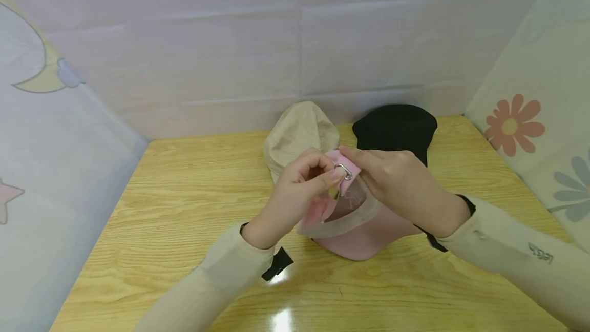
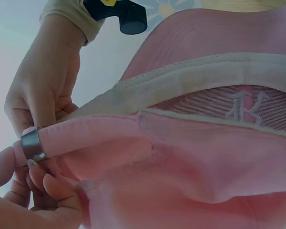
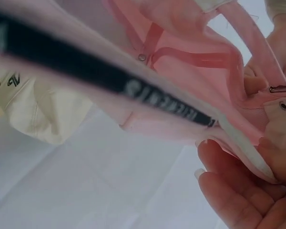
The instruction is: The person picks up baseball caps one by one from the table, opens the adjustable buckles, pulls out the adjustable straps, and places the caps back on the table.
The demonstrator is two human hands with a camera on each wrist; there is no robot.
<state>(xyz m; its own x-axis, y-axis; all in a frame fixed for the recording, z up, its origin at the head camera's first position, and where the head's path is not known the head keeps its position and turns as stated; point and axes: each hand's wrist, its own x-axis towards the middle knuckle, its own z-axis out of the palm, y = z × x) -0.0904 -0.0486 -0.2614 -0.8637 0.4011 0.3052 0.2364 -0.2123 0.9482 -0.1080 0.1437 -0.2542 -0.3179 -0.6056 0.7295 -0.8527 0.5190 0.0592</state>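
A pink cap point(image 1: 364, 234) is held up over the table, its brim toward the near side and its inside facing me. At its back edge my left hand point(image 1: 295, 193) pinches the pink strap at a metal buckle point(image 1: 345, 171); the thumb lies against the buckle. On the other side of the buckle, my right hand point(image 1: 398, 175) grips the strap end and cap edge between thumb and fingers. The buckle point(image 2: 32, 144) wraps the strap in the left wrist view. A dark lettered band point(image 3: 148, 93) lines the inside of the cap in the right wrist view.
Behind the hands a beige cap point(image 1: 299, 129) lies on the wooden table point(image 1: 184, 193). To its right sits a black cap point(image 1: 396, 127), partly hidden by my right hand. Pale fabric point(image 1: 230, 50) hangs along the back, with printed fabric on both sides.
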